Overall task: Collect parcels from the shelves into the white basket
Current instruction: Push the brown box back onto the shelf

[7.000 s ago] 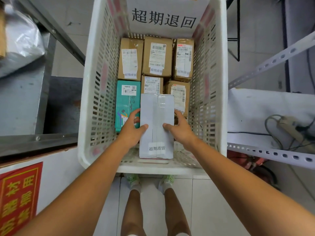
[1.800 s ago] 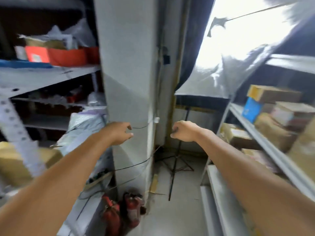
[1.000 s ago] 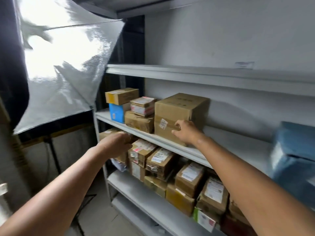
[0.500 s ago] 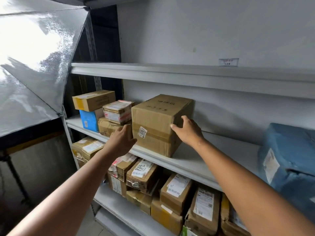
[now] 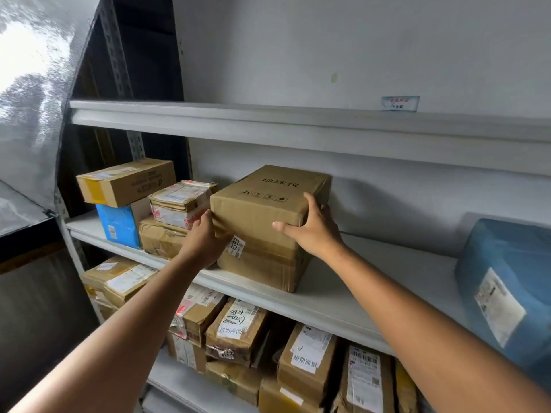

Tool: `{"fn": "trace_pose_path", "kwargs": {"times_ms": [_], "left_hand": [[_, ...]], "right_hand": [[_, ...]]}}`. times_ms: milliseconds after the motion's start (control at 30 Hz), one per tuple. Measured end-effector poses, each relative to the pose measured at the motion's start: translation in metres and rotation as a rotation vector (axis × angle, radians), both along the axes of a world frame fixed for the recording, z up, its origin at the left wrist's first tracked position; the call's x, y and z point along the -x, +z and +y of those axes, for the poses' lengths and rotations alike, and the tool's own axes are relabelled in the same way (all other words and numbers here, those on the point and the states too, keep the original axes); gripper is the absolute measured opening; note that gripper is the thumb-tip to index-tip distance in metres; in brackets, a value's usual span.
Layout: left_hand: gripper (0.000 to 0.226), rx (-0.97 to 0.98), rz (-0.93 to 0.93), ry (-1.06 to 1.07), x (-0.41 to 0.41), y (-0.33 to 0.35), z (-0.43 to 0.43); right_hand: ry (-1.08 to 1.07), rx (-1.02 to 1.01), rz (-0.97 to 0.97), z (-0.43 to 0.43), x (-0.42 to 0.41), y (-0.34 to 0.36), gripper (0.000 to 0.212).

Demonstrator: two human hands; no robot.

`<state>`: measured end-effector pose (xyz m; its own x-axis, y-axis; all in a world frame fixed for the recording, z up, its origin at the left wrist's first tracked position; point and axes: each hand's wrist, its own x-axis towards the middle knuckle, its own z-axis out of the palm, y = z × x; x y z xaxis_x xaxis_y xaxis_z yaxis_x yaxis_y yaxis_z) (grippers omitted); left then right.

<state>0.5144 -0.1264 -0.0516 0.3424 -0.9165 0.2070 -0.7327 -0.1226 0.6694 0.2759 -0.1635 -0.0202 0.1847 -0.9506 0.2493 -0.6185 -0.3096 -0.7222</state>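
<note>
Both hands clamp the box [image 5: 262, 222], which sits flat on the shelf [image 5: 343, 296]: left hand [image 5: 205, 239] curled round the box's left edge, right hand [image 5: 313, 231] with thumb on the front and fingers wrapped round the right side; blue bag [image 5: 507, 281] at shelf's right end.

Left edge: crinkled silver reflective sheet [image 5: 29, 114], glaring bright near its top.
Back: plain white painted wall [image 5: 328, 49] with a small yellowish spot [image 5: 334, 78].
Wall tag: small pale-blue rectangular label [image 5: 400, 103], print unreadable.
Lower left: dark grey panel [image 5: 38, 317].
</note>
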Motion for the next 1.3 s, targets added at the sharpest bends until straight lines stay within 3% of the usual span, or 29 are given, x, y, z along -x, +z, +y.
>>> {"fn": "trace_pose_path", "kwargs": {"times_ms": [167,333,500,733,1067,1300], "left_hand": [[0.066,0.016,0.085,-0.07,-0.006,0.0,-0.012],[0.052,0.069,0.116,-0.172,-0.024,-0.003,-0.009],[0.059,0.127,0.165,-0.3,-0.028,-0.007,0.002],[0.088,0.112,0.51,-0.458,-0.011,-0.022,0.024],[0.084,0.113,0.624,-0.593,0.063,-0.034,0.061],[0.09,0.059,0.734,-0.655,0.074,-0.04,0.062]], "right_hand": [[-0.103,-0.04,-0.112,0.008,-0.014,-0.014,0.126],[-0.263,-0.047,-0.031,0.024,-0.02,-0.025,0.08],[-0.28,-0.079,-0.019,0.041,-0.011,-0.033,0.084],[-0.286,-0.103,-0.051,0.071,0.019,-0.035,0.08],[-0.307,-0.131,-0.177,0.119,0.094,-0.044,0.08],[-0.29,-0.142,-0.28,0.122,0.094,-0.055,0.081]]}}
